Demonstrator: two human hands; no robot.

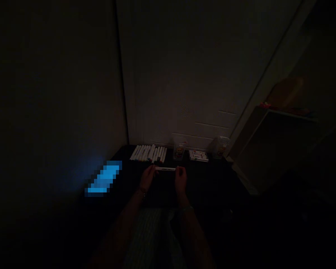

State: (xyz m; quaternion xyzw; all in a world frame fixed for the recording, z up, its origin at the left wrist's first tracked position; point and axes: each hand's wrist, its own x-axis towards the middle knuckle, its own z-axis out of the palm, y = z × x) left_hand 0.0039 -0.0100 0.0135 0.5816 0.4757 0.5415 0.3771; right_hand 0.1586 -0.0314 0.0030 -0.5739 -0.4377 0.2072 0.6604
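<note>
A slim white marker lies level between my two hands, above the dark tabletop. My left hand pinches its left end, and my right hand grips the right end. Dark lettering shows on the barrel but is too small to read. Just beyond my left hand, a row of white markers lies side by side on the table. The room is very dim, so the fingertips are hard to make out.
Behind my hands stand a clear container, a flat pack of white sticks and another clear container near the wall. A blurred, glowing blue screen is at the left. A dark box-like cabinet rises on the right.
</note>
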